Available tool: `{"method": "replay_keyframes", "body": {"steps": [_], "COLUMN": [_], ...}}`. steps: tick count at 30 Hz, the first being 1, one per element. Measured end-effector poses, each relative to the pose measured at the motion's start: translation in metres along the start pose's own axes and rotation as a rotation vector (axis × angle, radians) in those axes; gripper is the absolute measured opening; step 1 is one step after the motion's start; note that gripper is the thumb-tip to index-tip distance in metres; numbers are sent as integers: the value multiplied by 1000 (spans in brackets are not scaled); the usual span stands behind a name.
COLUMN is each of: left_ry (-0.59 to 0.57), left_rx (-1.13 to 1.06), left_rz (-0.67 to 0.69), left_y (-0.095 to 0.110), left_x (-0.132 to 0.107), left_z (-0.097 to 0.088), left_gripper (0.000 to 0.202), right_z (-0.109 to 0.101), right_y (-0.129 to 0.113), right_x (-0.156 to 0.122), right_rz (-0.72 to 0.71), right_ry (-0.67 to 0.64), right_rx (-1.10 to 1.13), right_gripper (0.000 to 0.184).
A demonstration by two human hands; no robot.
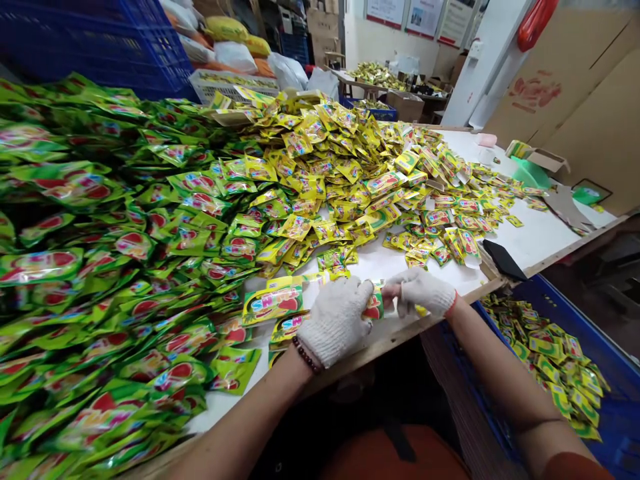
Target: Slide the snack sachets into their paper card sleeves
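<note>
My left hand [340, 320], in a white knit glove with a beaded bracelet at the wrist, is closed around a small green and yellow printed box [374, 305]. My right hand [423, 293], also gloved but with bare fingertips showing, pinches at the right end of that box. Its fingers partly hide the box's end. Beside my left hand lie yellow-green printed cartons [274, 301], which look flat. Just beyond my hands are small yellow sachets [325, 230] in a heap. Larger green packets [135, 247] with a red fruit print are piled on the left.
A black phone-like object [503, 260] lies at the table's wooden edge. Below right, a blue crate [620, 400] holds several filled yellow boxes [555, 360]. A blue crate [100, 47] stands back left. Cardboard sheets [565, 100] lean at the right.
</note>
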State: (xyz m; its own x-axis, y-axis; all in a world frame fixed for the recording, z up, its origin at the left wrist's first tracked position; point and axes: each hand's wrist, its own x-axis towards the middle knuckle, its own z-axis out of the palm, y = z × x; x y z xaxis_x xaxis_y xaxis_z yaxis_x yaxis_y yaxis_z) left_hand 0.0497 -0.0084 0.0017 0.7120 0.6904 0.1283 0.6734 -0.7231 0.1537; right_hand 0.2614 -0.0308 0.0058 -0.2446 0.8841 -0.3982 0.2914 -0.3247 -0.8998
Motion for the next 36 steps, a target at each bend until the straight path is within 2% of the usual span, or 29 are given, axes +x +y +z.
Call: {"method": "replay_keyframes", "body": {"steps": [2, 5, 8, 9, 11, 14, 16, 18, 20, 22, 24, 26, 28, 30, 36], "left_ry": [-60, -26, -28, -68, -98, -82, -31, 86, 229, 311, 328, 312, 304, 314, 297], "left_rx": [-43, -109, -58, -26, 9, 23, 11, -80, -319, -697, -1097, -1380, -1513, -1555, -1520], "left_rz": [17, -19, -228, -306, -378, -402, -393, -359, -344, -375, -434, -485, -508, -487, -455], "left_y": [-3, -22, -51, -61, -76, -86, -85, -80, -73, -64, -55, -47, -41, -37, -33], "left_x": [3, 19, 41, 48, 58, 62, 58, 52, 46, 41, 38, 38, 39, 38, 35], "left_z": [-5, -12, -11, -8, -1, 6, 5, 1, -3, -4, -3, 0, 4, 9, 17], "left_gripper": [33, 29, 26, 26, 28, 36, 32, 21, 22, 27, 28, 40, 48, 45, 24], "right_z": [-21, -57, -82, -87, -90, -86, -81, -75, -66, -51, -31, -11, 5, 16, 17], "right_y": [0, 2, 7, 10, 15, 21, 23, 24, 22, 20, 16, 12, 8, 4, 0], "right_x": [14, 42, 68, 74, 81, 79, 74, 67, 59, 53, 47, 42, 40, 40, 42], "right_rz": [-28, -74, -53, -35, -5, -14, -44, -81, -170, -300, -423, -493, -533, -574, -626], "right_ry": [291, 712, 855, 864, 882, 889, 882, 871, 809, 668, 517, 443, 434, 460, 561], "right_rx": [-138, -450, -568, -573, -588, -577, -538, -490, -357, -128, 104, 219, 208, 107, -234], "right_gripper": [39, 31, 24, 23, 22, 22, 21, 19, 20, 26, 34, 36, 32, 27, 24]}}
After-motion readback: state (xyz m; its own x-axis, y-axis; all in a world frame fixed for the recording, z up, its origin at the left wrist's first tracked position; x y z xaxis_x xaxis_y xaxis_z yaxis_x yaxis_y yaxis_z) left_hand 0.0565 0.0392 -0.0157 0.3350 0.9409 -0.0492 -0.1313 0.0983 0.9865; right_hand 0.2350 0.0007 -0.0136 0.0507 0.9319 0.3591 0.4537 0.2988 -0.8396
